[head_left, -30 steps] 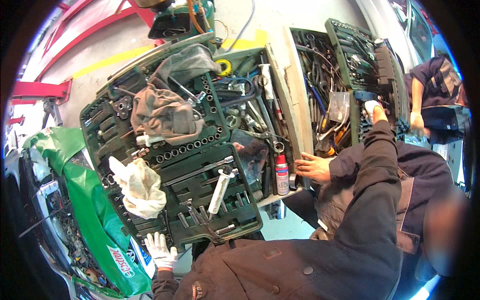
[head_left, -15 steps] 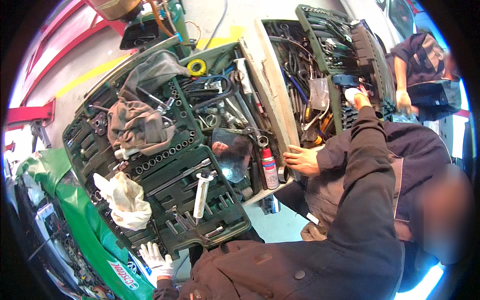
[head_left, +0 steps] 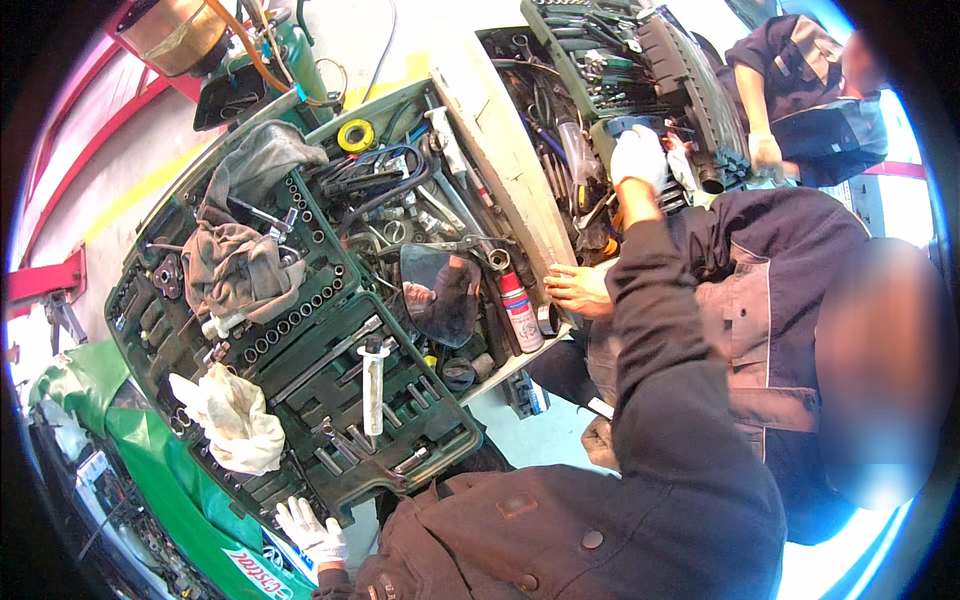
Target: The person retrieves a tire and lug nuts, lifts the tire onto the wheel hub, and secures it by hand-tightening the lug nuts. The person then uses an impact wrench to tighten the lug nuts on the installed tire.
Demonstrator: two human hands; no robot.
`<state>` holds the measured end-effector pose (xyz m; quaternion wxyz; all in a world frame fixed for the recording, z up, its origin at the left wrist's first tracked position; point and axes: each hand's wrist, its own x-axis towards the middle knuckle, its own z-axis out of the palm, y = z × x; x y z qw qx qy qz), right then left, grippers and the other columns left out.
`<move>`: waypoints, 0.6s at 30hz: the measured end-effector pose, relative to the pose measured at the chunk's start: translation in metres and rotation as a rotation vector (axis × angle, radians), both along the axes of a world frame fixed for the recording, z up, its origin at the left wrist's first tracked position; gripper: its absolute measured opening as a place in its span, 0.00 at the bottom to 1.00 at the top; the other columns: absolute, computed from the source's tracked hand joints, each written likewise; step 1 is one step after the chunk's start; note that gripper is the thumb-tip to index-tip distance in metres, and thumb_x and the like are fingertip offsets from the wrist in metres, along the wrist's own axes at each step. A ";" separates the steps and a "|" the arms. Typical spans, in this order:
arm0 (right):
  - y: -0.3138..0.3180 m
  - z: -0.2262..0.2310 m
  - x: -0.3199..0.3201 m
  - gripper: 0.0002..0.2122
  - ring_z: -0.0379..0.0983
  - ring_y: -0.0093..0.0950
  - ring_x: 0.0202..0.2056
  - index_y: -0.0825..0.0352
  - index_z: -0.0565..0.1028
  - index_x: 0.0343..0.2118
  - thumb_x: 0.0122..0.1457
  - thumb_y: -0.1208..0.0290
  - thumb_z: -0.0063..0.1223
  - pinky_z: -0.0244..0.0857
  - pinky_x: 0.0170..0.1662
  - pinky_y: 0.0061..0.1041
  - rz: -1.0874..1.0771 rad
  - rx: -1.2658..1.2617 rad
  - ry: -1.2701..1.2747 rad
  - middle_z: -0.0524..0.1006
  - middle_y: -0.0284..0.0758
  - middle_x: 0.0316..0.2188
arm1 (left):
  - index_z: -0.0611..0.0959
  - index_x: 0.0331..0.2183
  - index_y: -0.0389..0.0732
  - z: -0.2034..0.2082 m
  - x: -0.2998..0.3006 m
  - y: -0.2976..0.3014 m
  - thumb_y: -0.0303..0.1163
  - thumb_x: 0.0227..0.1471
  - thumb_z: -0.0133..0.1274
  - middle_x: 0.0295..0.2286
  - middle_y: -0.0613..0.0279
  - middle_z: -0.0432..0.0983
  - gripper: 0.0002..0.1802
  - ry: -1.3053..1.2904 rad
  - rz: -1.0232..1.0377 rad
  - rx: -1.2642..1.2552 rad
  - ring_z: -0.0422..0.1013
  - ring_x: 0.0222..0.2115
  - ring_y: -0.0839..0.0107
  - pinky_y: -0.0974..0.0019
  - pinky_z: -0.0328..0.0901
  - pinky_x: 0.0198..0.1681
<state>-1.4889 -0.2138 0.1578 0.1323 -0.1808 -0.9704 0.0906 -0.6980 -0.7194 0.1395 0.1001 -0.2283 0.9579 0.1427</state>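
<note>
while both gloved hands reached out, the green socket case [head_left: 300, 330] lay open on the cart.
the tool drawer [head_left: 600, 120] sat well to its right, where the right hand [head_left: 638, 158] curled around a dark blue tool [head_left: 625, 124], fingers closed on it. the left hand [head_left: 312, 532] rested spread open at the case's near corner, holding nothing, near a white rag [head_left: 230, 420].

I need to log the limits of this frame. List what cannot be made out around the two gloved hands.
Head view only:
- Right hand: what it touches in the tool drawer is covered by the glove itself.
- Left hand: whether it grips the socket case edge is unclear; the picture bends near the rim.
- Sockets: sizes too small to tell.
</note>
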 end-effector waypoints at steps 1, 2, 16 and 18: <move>-0.019 0.002 0.014 0.12 0.83 0.43 0.49 0.63 0.84 0.43 0.68 0.66 0.48 0.78 0.51 0.39 0.317 0.534 -0.121 0.84 0.46 0.45 | 0.39 0.75 0.38 -0.003 0.000 0.000 0.35 0.47 0.55 0.75 0.51 0.42 0.62 0.031 0.121 0.123 0.48 0.74 0.48 0.45 0.45 0.78; -0.040 -0.003 0.037 0.10 0.85 0.43 0.42 0.64 0.84 0.39 0.66 0.68 0.51 0.80 0.45 0.38 0.358 0.434 -0.080 0.85 0.45 0.39 | 0.36 0.75 0.39 -0.003 0.003 0.003 0.32 0.45 0.55 0.75 0.51 0.40 0.64 0.034 0.233 0.224 0.48 0.75 0.50 0.47 0.45 0.78; -0.085 -0.151 0.197 0.35 0.68 0.49 0.67 0.68 0.61 0.73 0.65 0.57 0.48 0.61 0.70 0.41 0.194 -0.313 -0.858 0.71 0.55 0.66 | 0.46 0.75 0.37 0.020 -0.010 0.017 0.36 0.49 0.52 0.75 0.50 0.44 0.57 -0.210 -0.027 -0.161 0.41 0.76 0.53 0.51 0.32 0.80; -0.080 -0.158 0.197 0.31 0.70 0.50 0.65 0.66 0.68 0.69 0.65 0.57 0.48 0.64 0.68 0.40 0.269 -0.269 -0.853 0.73 0.52 0.65 | 0.57 0.73 0.35 0.027 -0.016 0.021 0.35 0.48 0.52 0.75 0.49 0.47 0.52 -0.120 0.120 0.031 0.41 0.76 0.51 0.50 0.32 0.80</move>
